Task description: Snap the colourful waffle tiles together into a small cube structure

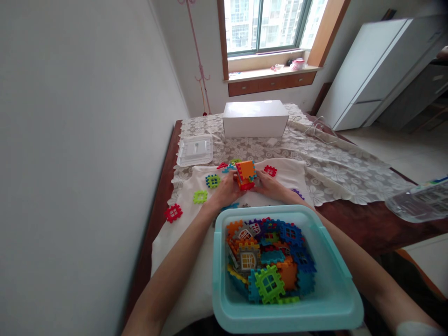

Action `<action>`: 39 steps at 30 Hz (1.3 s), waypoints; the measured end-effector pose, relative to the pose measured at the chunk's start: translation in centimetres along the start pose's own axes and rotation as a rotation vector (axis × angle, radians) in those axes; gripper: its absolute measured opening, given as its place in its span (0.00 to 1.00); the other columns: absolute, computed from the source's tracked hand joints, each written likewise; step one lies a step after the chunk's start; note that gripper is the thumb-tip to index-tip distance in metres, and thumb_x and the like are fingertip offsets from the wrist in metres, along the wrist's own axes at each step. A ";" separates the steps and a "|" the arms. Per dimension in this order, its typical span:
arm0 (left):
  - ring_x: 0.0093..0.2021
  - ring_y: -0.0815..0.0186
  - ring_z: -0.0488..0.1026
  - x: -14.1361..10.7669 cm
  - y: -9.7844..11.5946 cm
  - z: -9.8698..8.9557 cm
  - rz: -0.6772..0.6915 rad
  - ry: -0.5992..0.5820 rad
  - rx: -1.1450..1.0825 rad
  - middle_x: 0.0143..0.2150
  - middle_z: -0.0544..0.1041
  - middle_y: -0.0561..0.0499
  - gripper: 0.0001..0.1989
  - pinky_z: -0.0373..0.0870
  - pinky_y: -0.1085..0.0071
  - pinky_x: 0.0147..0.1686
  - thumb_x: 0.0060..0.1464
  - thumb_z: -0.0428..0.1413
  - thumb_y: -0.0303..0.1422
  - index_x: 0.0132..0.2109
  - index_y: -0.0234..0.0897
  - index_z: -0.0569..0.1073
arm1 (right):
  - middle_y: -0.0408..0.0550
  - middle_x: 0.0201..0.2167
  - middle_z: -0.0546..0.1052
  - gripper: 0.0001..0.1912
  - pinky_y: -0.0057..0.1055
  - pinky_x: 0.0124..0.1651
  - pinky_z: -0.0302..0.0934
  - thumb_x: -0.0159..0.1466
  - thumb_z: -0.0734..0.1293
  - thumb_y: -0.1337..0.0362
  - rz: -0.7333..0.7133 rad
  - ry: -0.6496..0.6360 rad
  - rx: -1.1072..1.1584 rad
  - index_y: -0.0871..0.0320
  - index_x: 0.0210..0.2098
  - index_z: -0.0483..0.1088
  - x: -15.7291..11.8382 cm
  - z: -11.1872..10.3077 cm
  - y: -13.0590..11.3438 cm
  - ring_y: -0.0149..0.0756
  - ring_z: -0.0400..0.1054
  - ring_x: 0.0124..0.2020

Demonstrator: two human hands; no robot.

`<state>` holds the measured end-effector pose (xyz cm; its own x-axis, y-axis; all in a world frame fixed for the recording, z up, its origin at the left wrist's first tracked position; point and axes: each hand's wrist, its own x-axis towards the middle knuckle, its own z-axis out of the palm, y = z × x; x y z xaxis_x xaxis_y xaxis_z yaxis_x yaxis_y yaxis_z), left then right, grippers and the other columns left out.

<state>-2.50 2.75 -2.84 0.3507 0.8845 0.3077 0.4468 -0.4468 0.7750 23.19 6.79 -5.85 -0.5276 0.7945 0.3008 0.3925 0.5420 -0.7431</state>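
Beyond the tub, both my hands close round a small block house [246, 173] built of interlocking plastic panels. Its top panel is orange and tilted, with red and light blue edges and a red piece below. My left hand [227, 189] grips its left side. From the right, my right hand [269, 185] holds it with the fingers partly hidden. Loose panels lie about: a green and blue window panel [212, 181], a lime green panel [200, 197], a red panel [173, 213] and another red window panel [270, 171].
A turquoise tub [336, 280] full of mixed panels stands close to me, between my forearms. A clear lid [195, 150] lies at the back left near a white box [255, 119]. At right is a transparent container [418, 201]; the wall [87, 140] runs along the left.
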 end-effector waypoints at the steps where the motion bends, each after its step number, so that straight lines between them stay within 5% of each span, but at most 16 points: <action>1: 0.54 0.52 0.85 0.0 0.2 -0.1 0.002 -0.008 0.004 0.55 0.85 0.40 0.31 0.81 0.54 0.57 0.55 0.73 0.33 0.60 0.40 0.67 | 0.54 0.62 0.81 0.38 0.65 0.65 0.72 0.68 0.76 0.52 -0.005 -0.009 -0.007 0.42 0.75 0.68 -0.1 -0.1 -0.1 0.62 0.77 0.60; 9: 0.55 0.49 0.85 -0.1 1.2 -0.7 -0.028 -0.067 0.022 0.54 0.86 0.40 0.31 0.81 0.52 0.59 0.53 0.74 0.32 0.59 0.40 0.68 | 0.51 0.62 0.82 0.32 0.63 0.66 0.71 0.65 0.79 0.51 0.022 -0.039 0.011 0.42 0.68 0.77 -0.3 -0.3 -0.4 0.62 0.78 0.60; 24: 0.54 0.48 0.85 -0.2 1.7 -0.8 -0.051 -0.060 0.031 0.55 0.86 0.39 0.31 0.82 0.52 0.59 0.54 0.73 0.31 0.60 0.40 0.69 | 0.49 0.63 0.83 0.32 0.62 0.67 0.72 0.63 0.81 0.54 0.040 -0.003 0.005 0.43 0.65 0.77 -0.3 -0.3 -0.7 0.58 0.78 0.61; 30: 0.52 0.47 0.86 -0.1 1.9 -0.9 -0.069 -0.081 0.044 0.51 0.87 0.41 0.26 0.83 0.50 0.57 0.56 0.71 0.31 0.59 0.40 0.72 | 0.51 0.57 0.86 0.25 0.58 0.63 0.74 0.65 0.78 0.55 0.041 -0.004 0.026 0.48 0.61 0.81 -0.1 -0.4 -1.2 0.58 0.80 0.55; 39: 0.55 0.48 0.84 -0.2 1.5 -0.7 -0.043 -0.044 0.056 0.56 0.85 0.40 0.35 0.81 0.52 0.58 0.51 0.76 0.34 0.61 0.40 0.71 | 0.53 0.61 0.83 0.33 0.58 0.63 0.74 0.64 0.80 0.55 0.052 0.006 0.040 0.48 0.67 0.75 -0.3 -0.4 -1.7 0.60 0.78 0.58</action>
<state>-2.46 1.99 -1.39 0.3654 0.8968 0.2497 0.5072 -0.4167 0.7544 22.99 5.72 -4.43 -0.5025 0.8230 0.2649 0.3884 0.4886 -0.7813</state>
